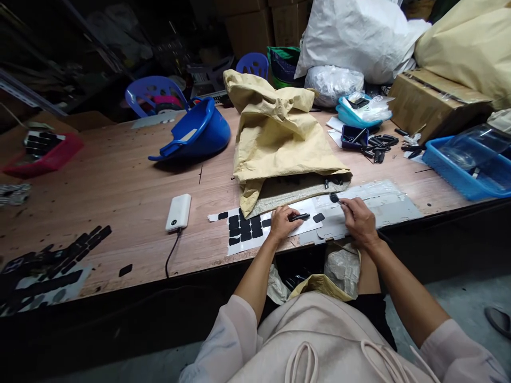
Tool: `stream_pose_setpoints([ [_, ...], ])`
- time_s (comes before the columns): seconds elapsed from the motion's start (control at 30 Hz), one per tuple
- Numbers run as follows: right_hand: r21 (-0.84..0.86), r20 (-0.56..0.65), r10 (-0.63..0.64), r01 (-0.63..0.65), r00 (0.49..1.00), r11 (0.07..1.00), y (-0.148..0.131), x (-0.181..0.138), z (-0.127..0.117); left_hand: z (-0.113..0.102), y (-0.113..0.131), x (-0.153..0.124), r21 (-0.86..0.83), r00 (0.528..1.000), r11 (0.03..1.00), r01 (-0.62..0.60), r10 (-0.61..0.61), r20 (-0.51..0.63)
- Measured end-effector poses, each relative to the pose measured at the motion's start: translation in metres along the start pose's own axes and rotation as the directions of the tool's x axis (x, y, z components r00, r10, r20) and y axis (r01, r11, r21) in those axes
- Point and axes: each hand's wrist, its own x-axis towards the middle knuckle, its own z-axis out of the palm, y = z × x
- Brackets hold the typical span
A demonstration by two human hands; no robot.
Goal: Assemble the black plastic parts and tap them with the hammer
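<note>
My left hand [282,222] rests low over the white sheet, its fingers closed on a slim black piece [302,217]. Left of it, rows of black rounded stickers [245,227] lie on the white backing sheet [275,234]. One loose black sticker [319,218] sits between my hands. My right hand [360,219] pinches a thin tool with a dark round head [334,197], held above the grey-white board [387,205]; its exact kind I cannot make out. A tan cloth sack [287,143] lies just beyond my hands, its mouth toward me, with small black parts showing inside.
A white power bank [179,211] with a cable lies to the left. Farther back stands a blue scoop [199,130]. On the right are black parts [381,143], a blue basket [459,173] and a carton [435,103]. An open sack [343,268] is below the table edge.
</note>
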Motion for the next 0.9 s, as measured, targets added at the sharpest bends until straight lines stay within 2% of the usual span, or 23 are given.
stream_pose_setpoints([
  [0.07,0.126,0.04,-0.039,0.034,0.998,0.992,-0.029,-0.004,0.009,0.0,0.0,0.0,-0.009,1.0,1.0,0.001,-0.001,-0.004],
  [0.17,0.204,0.087,-0.08,0.061,0.993,0.977,-0.062,-0.008,0.02,0.001,0.001,0.0,-0.02,1.0,1.0,0.002,-0.002,-0.002],
  [0.3,0.225,0.072,-0.122,0.103,0.99,0.969,-0.079,-0.012,0.028,0.001,0.0,0.0,-0.024,1.0,1.0,-0.002,0.002,0.007],
  [0.47,0.131,0.139,-0.167,0.149,0.976,0.98,-0.075,-0.019,0.03,0.001,0.001,0.001,-0.022,1.0,0.999,0.028,-0.028,0.001],
  [0.63,0.142,0.073,-0.106,0.095,0.992,0.985,-0.067,-0.019,0.027,0.001,0.002,0.0,-0.042,1.0,0.999,0.024,-0.024,0.004],
  [0.77,0.125,0.116,-0.135,0.12,0.984,0.985,-0.062,-0.022,0.026,0.001,0.002,0.0,-0.04,1.0,0.999,0.03,-0.03,-0.008],
  [0.9,0.095,0.068,-0.109,0.103,0.992,0.99,-0.045,-0.017,0.018,0.001,0.001,0.0,-0.033,1.0,0.999,0.017,-0.017,-0.007],
])
